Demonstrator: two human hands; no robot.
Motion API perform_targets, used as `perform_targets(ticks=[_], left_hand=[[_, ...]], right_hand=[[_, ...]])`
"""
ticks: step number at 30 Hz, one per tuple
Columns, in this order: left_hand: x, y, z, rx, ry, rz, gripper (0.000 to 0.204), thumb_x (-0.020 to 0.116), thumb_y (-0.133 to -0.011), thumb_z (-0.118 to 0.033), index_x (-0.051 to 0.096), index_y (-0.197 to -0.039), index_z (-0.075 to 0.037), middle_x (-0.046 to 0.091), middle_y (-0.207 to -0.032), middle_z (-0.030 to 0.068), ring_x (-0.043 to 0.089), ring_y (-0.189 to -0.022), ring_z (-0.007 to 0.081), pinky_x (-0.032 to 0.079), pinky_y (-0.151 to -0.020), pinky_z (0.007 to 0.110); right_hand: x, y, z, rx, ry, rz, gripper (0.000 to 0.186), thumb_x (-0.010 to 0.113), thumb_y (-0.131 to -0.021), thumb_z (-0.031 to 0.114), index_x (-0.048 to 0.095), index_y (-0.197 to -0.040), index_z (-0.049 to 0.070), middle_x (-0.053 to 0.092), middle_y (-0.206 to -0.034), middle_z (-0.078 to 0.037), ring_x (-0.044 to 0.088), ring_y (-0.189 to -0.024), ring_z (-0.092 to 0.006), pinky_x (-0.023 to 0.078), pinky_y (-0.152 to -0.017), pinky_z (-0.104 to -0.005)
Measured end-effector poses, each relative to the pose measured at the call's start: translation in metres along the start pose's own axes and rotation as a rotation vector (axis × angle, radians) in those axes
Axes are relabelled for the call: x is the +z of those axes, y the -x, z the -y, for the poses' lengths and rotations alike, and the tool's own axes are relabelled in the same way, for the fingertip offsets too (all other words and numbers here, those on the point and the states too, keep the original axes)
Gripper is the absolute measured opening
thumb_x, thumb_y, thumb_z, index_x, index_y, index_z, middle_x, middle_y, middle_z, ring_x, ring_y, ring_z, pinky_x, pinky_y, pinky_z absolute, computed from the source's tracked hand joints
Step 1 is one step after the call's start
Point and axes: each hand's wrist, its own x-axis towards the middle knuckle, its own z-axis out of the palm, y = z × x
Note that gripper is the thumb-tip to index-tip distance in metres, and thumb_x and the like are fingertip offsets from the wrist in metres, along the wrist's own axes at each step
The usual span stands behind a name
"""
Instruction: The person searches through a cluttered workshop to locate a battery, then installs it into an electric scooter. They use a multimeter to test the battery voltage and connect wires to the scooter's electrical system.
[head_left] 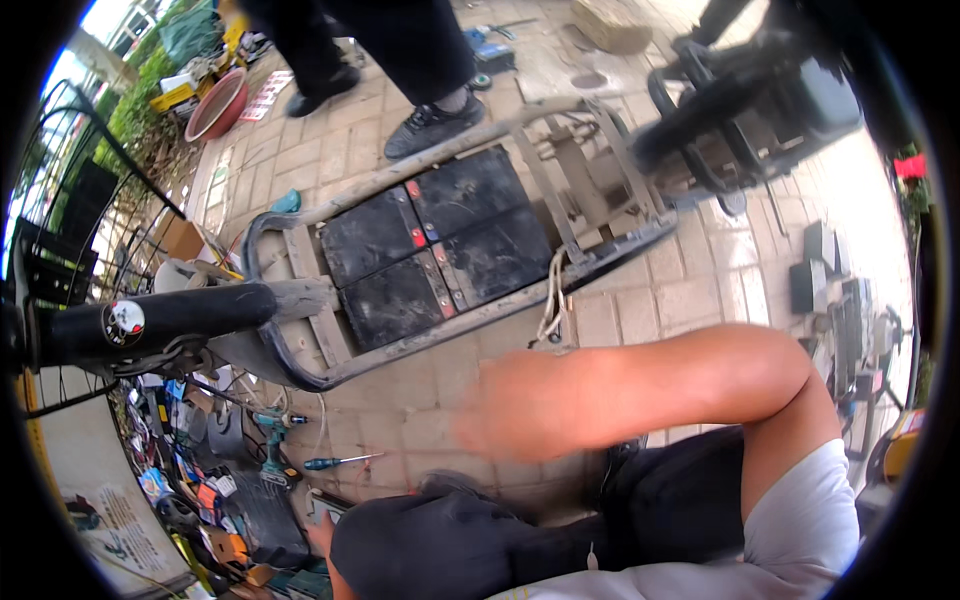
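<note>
My right hand (525, 408) hangs in front of my body, smeared by motion, so its fingers cannot be made out. It is just on my side of a scooter frame (420, 340) on the paving. Several black batteries (490, 240) sit side by side in the frame, with red and blue terminals. Beside my knee, at the lower left, my left hand (321, 535) shows only in part, its fingers closed against a flat, dark-edged object (328, 504) I cannot make out. A screwdriver (340, 462) and a green cordless drill (275, 445) lie nearby.
A person in dark trousers and black shoes (435, 128) stands beyond the frame. Tools and parts (215, 490) are heaped at the left. Pale cable (553, 300) hangs over the frame's near rail. A reddish basin (217, 105) and a stone block (612, 25) stand farther back.
</note>
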Motion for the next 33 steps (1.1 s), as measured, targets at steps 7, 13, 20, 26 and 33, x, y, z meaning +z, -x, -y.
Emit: perform_targets(ticks=[7, 13, 20, 26, 33], left_hand=[[0.063, 0.089, -0.278, 0.558, -0.120, 0.529, 0.045, 0.057, -0.089, -0.014, 0.048, -0.129, 0.005, 0.059, -0.122, 0.0172, 0.058, -0.111, 0.0254, 0.041, -0.100, 0.035], [0.142, 0.149, -0.380, 0.888, -0.664, 0.837, 0.044, 0.066, -0.083, -0.016, 0.055, -0.122, 0.001, 0.062, -0.116, 0.0181, 0.060, -0.109, 0.0286, 0.044, -0.095, 0.037], [0.216, 0.168, -0.378, 1.097, -0.800, 1.118, 0.046, 0.063, -0.088, -0.032, 0.055, -0.123, -0.003, 0.061, -0.117, 0.0175, 0.057, -0.111, 0.0330, 0.045, -0.093, 0.040], [0.244, 0.127, -0.339, 0.132, 0.596, 1.288, 0.047, 0.050, -0.095, -0.041, 0.048, -0.130, -0.010, 0.051, -0.131, 0.0071, 0.050, -0.120, 0.0241, 0.041, -0.099, 0.040], [0.154, 0.121, -0.377, 0.686, 0.471, 0.840, 0.049, 0.039, -0.099, -0.034, 0.032, -0.142, -0.011, 0.043, -0.137, 0.0069, 0.046, -0.125, 0.0213, 0.040, -0.103, 0.039]], right_hand=[[-0.090, 0.011, 0.055, -0.341, 0.338, -0.282, 0.012, 0.055, -0.079, 0.015, 0.061, -0.082, 0.004, 0.062, -0.074, -0.013, 0.062, -0.068, -0.0311, 0.049, -0.058, -0.0413], [-0.088, 0.017, 0.050, -0.366, 0.352, -0.172, 0.012, 0.057, -0.077, 0.014, 0.063, -0.081, 0.004, 0.063, -0.076, -0.014, 0.063, -0.071, -0.0314, 0.050, -0.059, -0.0403], [-0.062, -0.012, 0.063, -0.386, 0.200, 0.082, 0.013, 0.059, -0.074, 0.013, 0.065, -0.081, 0.004, 0.065, -0.078, -0.015, 0.064, -0.074, -0.0317, 0.052, -0.061, -0.0392], [-0.051, -0.031, 0.010, 0.054, 0.005, -0.370, 0.030, 0.064, -0.078, 0.008, 0.061, -0.107, 0.002, 0.059, -0.113, -0.019, 0.058, -0.101, -0.0357, 0.050, -0.085, -0.0418], [-0.036, -0.091, -0.004, -0.177, -0.007, -0.909, 0.042, 0.066, -0.080, 0.006, 0.055, -0.121, 0.001, 0.052, -0.126, -0.020, 0.052, -0.116, -0.0379, 0.045, -0.097, -0.0432]])
